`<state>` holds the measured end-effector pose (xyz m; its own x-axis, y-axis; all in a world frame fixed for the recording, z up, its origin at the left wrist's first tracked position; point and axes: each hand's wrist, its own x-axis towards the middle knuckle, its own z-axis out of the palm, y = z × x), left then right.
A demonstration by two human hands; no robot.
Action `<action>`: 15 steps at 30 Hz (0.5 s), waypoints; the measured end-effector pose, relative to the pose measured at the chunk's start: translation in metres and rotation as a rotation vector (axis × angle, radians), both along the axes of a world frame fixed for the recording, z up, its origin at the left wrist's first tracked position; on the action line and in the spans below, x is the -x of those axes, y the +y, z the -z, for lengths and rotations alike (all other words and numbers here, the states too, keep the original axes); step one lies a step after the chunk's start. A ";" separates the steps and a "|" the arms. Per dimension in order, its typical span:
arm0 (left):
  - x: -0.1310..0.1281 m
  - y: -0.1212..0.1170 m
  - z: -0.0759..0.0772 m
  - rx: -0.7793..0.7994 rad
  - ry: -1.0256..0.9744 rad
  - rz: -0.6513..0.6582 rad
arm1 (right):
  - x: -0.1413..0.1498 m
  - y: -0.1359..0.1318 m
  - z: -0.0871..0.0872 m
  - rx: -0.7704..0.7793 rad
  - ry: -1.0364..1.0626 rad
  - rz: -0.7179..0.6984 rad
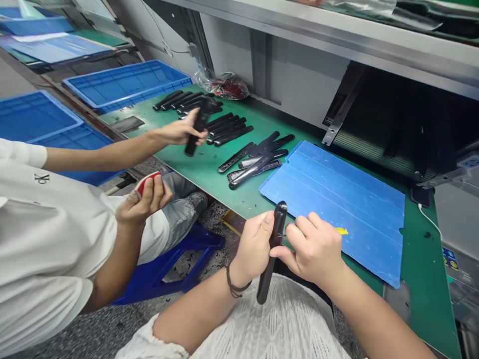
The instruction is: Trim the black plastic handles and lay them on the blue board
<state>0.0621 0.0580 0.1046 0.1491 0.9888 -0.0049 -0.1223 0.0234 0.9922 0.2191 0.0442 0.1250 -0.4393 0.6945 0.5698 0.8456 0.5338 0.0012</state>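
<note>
While left grip [253, 244] holds black bar [266, 281] | right grip [318, 247] holds yellow-ended tool [342, 231] | bare tabletop [202, 172] inside near edge

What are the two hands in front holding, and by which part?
The left hand holds a long black piece around its upper part; the right hand grips a yellow-ended tool by its middle.

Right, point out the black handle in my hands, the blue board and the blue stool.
Black handle [266, 279], head view: its lower half.
Blue board [337, 199], head view: its top face.
Blue stool [206, 240], head view: its seat corner.
</note>
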 end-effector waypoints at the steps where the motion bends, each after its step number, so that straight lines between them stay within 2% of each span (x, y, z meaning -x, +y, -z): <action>1: 0.000 0.002 0.001 0.029 -0.022 -0.029 | 0.002 -0.002 0.003 0.019 0.006 -0.012; 7: -0.006 0.014 0.004 0.097 -0.166 -0.082 | 0.007 -0.013 0.014 0.114 0.038 -0.039; 15: -0.008 0.022 -0.003 0.178 -0.251 -0.116 | 0.008 -0.018 0.014 0.155 0.007 -0.066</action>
<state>0.0704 0.0798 0.1078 0.0535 0.9862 -0.1566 -0.3748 0.1652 0.9123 0.2107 0.0261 0.1106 -0.4828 0.7441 0.4617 0.8086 0.5813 -0.0913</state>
